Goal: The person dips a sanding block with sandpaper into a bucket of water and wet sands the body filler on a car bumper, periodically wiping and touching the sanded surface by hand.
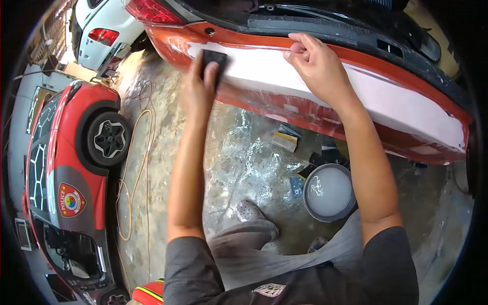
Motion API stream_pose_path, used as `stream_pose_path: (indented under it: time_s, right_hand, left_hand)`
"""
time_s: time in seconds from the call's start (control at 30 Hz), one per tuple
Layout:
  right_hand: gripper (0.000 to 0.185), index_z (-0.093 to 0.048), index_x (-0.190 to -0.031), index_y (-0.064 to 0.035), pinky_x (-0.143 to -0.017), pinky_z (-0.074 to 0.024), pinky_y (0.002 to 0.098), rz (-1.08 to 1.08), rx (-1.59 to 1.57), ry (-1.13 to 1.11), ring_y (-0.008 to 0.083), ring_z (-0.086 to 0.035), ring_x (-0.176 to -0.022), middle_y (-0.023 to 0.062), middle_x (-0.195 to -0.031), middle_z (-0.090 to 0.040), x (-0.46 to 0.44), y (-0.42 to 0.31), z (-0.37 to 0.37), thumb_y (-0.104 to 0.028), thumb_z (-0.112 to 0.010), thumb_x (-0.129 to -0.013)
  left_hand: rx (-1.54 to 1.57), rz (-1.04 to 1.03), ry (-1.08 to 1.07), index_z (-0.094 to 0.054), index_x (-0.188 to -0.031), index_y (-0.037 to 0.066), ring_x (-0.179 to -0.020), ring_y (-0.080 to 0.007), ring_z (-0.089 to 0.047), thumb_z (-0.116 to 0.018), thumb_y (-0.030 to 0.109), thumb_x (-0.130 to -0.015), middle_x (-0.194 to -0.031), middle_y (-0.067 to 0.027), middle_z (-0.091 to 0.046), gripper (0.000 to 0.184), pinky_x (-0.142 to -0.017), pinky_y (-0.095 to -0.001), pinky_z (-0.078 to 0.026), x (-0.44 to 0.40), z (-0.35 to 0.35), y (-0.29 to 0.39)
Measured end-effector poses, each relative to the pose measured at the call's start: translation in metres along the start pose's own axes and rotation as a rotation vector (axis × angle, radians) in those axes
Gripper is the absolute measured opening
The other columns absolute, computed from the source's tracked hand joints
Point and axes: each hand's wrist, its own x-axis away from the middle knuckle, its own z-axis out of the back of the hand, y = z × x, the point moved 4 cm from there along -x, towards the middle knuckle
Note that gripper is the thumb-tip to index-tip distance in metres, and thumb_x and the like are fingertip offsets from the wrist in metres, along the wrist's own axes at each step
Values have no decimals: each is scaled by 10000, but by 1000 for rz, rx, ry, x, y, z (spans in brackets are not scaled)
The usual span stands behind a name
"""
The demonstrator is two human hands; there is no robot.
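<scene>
A black rectangular block is clamped in the left hand at 11 o'clock, over a white-patched orange-red bumper; the right hand's grip is curled, slightly apart. A round grey basin is set on wet concrete at 4, a red-and-grey police car parked at 9.

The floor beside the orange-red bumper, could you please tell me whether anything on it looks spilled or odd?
Yes: whitish, wet-looking splashes streak the floor near the basin of cloudy liquid, perhaps drips from the bumper above. A blue piece lies loose beside the basin.
</scene>
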Motion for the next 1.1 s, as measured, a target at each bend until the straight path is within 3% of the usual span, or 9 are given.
stream_pose_path:
  time_s: [0.17,0.3,0.4,0.5,0.63,0.7,0.77,0.9,1.1]
  right_hand:
    - [473,-629,-1304,18,-871,-557,412,23,-41,36,324,-712,-959,185,-1086,-719,-2,11,-2,-307,-687,-965]
    - [465,-628,-1300,19,-856,-561,404,9,-39,20,312,-709,-959,187,-1082,-712,-2,9,0,-303,-690,-971]
    - [462,-609,-1352,3,-816,-559,346,35,-41,40,191,-687,-867,114,-1055,-724,-3,11,2,-277,-694,-995]
    - [459,-611,-1351,1,-803,-556,344,-25,-44,11,189,-681,-858,108,-1056,-723,-2,4,1,-275,-695,-994]
    - [459,-609,-1356,1,-801,-551,333,7,-1,25,180,-675,-856,101,-1055,-719,-2,1,1,-271,-693,-996]
    - [460,-608,-1359,0,-805,-550,329,-22,-59,-9,178,-674,-860,102,-1054,-717,-2,1,4,-270,-691,-997]
    - [466,-604,-1365,0,-807,-549,324,-24,-59,16,171,-671,-862,100,-1064,-715,-2,3,2,-270,-693,-996]
    - [471,-601,-1370,0,-805,-547,324,-18,-58,20,166,-667,-854,96,-1069,-714,-3,4,3,-268,-696,-994]
    - [468,-607,-1360,2,-808,-548,328,-26,-50,26,173,-674,-858,103,-1066,-721,-1,6,2,-277,-693,-995]
  left_hand:
    - [-94,173,33,-598,-1457,188,-1050,-429,-707,-649,484,-985,-1179,-219,-728,559,-866,-479,-561,-10,8,9]
    - [-131,-78,-53,-625,-1433,200,-1042,-435,-710,-687,483,-966,-1168,-232,-727,550,-858,-477,-568,-5,11,10]
    - [-219,49,33,-632,-1421,187,-987,-437,-720,-691,471,-963,-1129,-224,-739,542,-829,-483,-575,-42,16,-8]
    - [-65,-98,113,-617,-1432,168,-1010,-444,-718,-688,459,-968,-1136,-258,-729,552,-840,-477,-578,-13,4,-2]
    - [-229,-31,-183,-620,-1434,202,-1087,-416,-703,-672,456,-980,-1213,-200,-725,523,-892,-471,-565,-24,14,6]
    - [-300,75,-127,-607,-1441,192,-1066,-408,-709,-667,457,-977,-1184,-205,-730,537,-876,-471,-564,-49,24,4]
    - [-296,-39,74,-602,-1444,193,-1022,-424,-716,-664,458,-981,-1144,-215,-736,537,-841,-477,-571,-34,16,0]
    - [-263,-133,-52,-595,-1444,247,-954,-447,-716,-680,489,-963,-1089,-215,-742,545,-806,-502,-570,-7,12,11]
    - [-313,96,-26,-597,-1440,262,-1008,-425,-713,-634,539,-974,-1145,-192,-738,544,-839,-501,-563,-22,13,10]
